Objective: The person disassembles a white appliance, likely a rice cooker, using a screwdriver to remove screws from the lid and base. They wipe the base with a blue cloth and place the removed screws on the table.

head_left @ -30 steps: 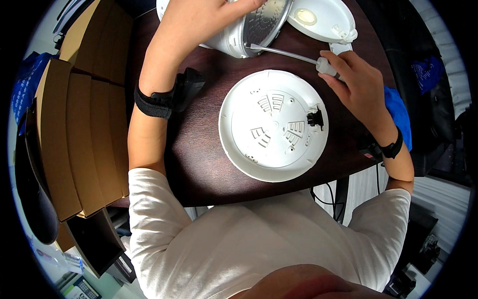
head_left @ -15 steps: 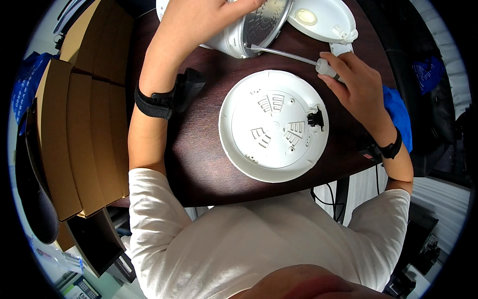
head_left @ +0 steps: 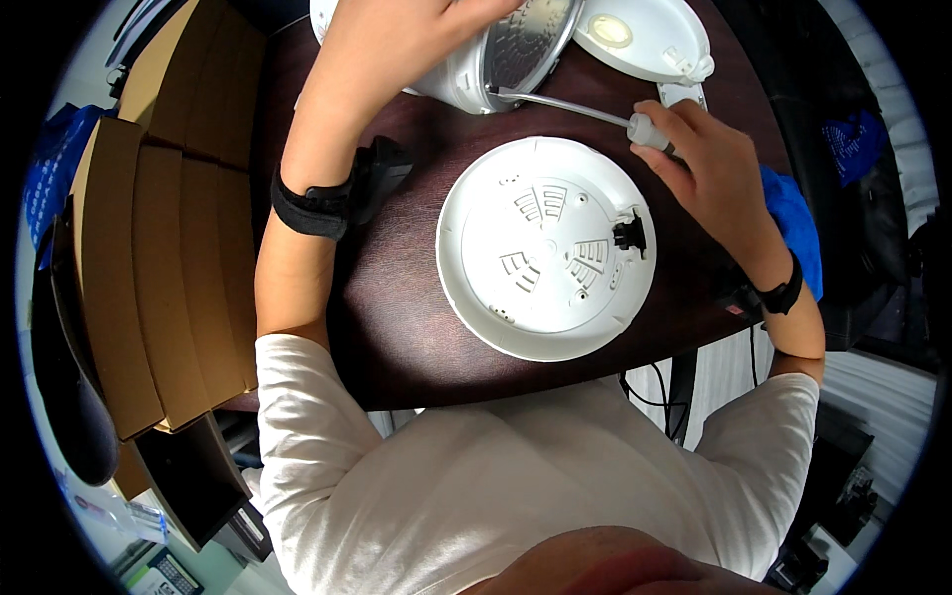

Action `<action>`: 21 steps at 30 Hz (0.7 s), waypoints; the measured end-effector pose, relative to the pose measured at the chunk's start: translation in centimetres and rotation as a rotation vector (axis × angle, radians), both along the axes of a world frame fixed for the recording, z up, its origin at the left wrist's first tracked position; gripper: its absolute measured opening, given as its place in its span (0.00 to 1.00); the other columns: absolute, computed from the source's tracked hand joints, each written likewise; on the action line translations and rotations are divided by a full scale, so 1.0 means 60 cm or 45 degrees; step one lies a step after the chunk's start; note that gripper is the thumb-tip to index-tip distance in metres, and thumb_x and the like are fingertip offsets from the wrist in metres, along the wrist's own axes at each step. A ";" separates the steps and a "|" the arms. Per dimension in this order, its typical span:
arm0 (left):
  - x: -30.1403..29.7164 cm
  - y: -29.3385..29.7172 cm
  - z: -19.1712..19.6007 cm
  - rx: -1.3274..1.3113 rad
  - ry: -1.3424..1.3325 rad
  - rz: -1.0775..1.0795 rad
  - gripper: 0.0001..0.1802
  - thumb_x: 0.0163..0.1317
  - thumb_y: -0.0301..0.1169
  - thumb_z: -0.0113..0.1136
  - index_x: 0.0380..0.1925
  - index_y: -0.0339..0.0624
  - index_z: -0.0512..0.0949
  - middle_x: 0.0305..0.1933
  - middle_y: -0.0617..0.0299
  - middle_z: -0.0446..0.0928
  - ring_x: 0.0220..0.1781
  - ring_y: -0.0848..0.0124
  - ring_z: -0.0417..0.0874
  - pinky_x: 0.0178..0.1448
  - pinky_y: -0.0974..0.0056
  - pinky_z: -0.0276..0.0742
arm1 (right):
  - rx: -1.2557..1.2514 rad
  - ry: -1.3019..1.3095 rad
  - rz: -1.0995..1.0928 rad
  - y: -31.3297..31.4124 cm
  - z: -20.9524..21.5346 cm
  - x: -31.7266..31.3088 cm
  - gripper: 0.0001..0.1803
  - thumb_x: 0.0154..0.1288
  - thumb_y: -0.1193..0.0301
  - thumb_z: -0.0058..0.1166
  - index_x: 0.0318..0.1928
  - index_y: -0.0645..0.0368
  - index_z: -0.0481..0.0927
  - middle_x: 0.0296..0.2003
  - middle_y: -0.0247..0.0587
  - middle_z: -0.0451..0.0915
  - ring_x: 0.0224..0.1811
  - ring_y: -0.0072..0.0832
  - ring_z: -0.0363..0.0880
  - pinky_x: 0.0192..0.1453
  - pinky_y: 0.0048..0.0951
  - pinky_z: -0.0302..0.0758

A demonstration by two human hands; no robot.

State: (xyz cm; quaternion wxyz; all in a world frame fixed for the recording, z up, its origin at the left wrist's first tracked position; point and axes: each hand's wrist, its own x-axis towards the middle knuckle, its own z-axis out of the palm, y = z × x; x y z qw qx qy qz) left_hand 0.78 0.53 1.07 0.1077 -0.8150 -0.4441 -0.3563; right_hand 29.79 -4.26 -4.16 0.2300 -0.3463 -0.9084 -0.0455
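At the far side of the table, a white appliance body [head_left: 451, 84] with a shiny metal inside, much like a rice cooker, lies tipped on its side. My left hand [head_left: 397, 45] holds it from above, its thumb stretched to the right; the other fingers are mostly hidden or cut off by the upper edge. My right hand [head_left: 709, 169] is closed round the pale handle of a screwdriver [head_left: 575, 105]. The screwdriver's tip touches the body's lower rim. Nearer to me sits a round white base cover [head_left: 545, 228] with vent slots and a black socket [head_left: 629, 235].
A white lid [head_left: 654, 45] with an oval insert lies beyond the screwdriver. Cardboard boxes [head_left: 159, 278] line the table's left side. Blue cloth [head_left: 790, 228] is by my right wrist. Cables [head_left: 659, 402] hang below the dark table's [head_left: 392, 297] near edge.
The screwdriver and right hand have shifted very slightly, the tip a little up and left along the rim. My left hand has hardly moved and the base cover stays put.
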 end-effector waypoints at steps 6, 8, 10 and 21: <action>0.009 -0.017 0.004 -0.048 0.030 0.127 0.37 0.62 0.49 0.56 0.64 0.34 0.65 0.69 0.36 0.62 0.72 0.36 0.58 0.71 0.35 0.53 | -0.726 0.529 0.061 -0.031 -0.054 -0.023 0.14 0.66 0.68 0.59 0.45 0.65 0.80 0.27 0.43 0.80 0.27 0.27 0.79 0.28 0.25 0.72; 0.013 -0.024 -0.004 -0.033 0.017 0.177 0.37 0.62 0.48 0.56 0.65 0.35 0.64 0.70 0.36 0.60 0.73 0.34 0.55 0.71 0.33 0.51 | -1.115 0.617 -0.025 -0.054 -0.038 -0.036 0.12 0.69 0.67 0.56 0.41 0.66 0.81 0.22 0.36 0.76 0.22 0.18 0.73 0.24 0.20 0.65; 0.012 -0.024 -0.008 -0.023 0.009 0.165 0.37 0.63 0.48 0.56 0.66 0.36 0.63 0.71 0.36 0.59 0.74 0.33 0.53 0.71 0.31 0.50 | -1.471 0.677 -0.098 -0.066 -0.028 -0.041 0.12 0.71 0.65 0.55 0.39 0.64 0.81 0.20 0.31 0.74 0.20 0.15 0.69 0.22 0.19 0.62; 0.001 -0.011 -0.016 -0.022 0.002 0.156 0.38 0.62 0.48 0.56 0.67 0.38 0.62 0.71 0.35 0.58 0.74 0.32 0.54 0.70 0.29 0.51 | -2.771 1.381 -0.110 -0.105 0.020 -0.063 0.24 0.77 0.55 0.42 0.52 0.67 0.73 0.23 0.32 0.71 0.14 0.14 0.61 0.16 0.19 0.53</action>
